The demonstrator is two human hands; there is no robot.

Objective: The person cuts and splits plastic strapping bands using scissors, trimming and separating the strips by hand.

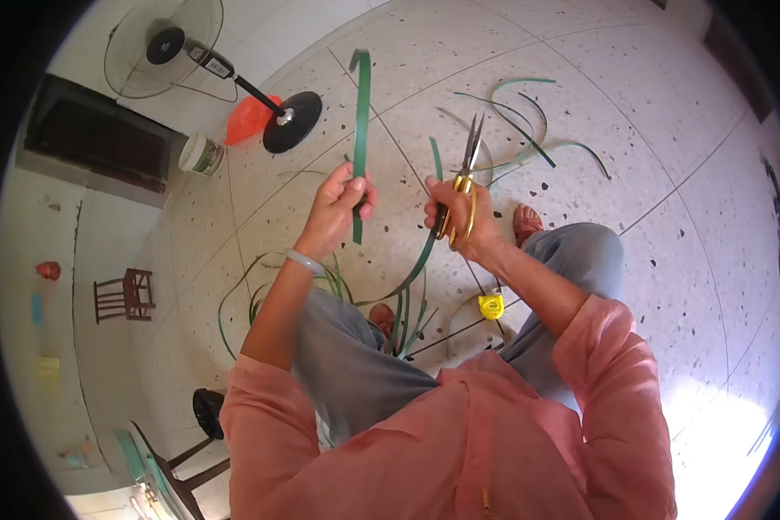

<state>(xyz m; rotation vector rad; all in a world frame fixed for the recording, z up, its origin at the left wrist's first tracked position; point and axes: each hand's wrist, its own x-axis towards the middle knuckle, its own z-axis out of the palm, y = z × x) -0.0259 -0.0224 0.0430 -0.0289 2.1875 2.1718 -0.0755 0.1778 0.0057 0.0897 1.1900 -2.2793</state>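
- The left hand, at eleven o'clock from the centre of the view, was closed, with thumb and fingers pinching a green strip;
- the right hand, at two o'clock, was curled around the gold handles of the scissors; their blades pointed to twelve o'clock, with tips only slightly apart; a second strip passed at the fingers of this hand and curved down toward seven o'clock;
- the white bucket stood tilted in the view at ten o'clock; what was inside, I could not tell;
- the pinched strip was flat, narrow and a little shiny; it rose from the left hand to twelve o'clock, its upper end bent over, and its short lower end hung toward six o'clock;
- loose strips lay curled on the floor between one and two o'clock; a yellow tape measure was at four o'clock.
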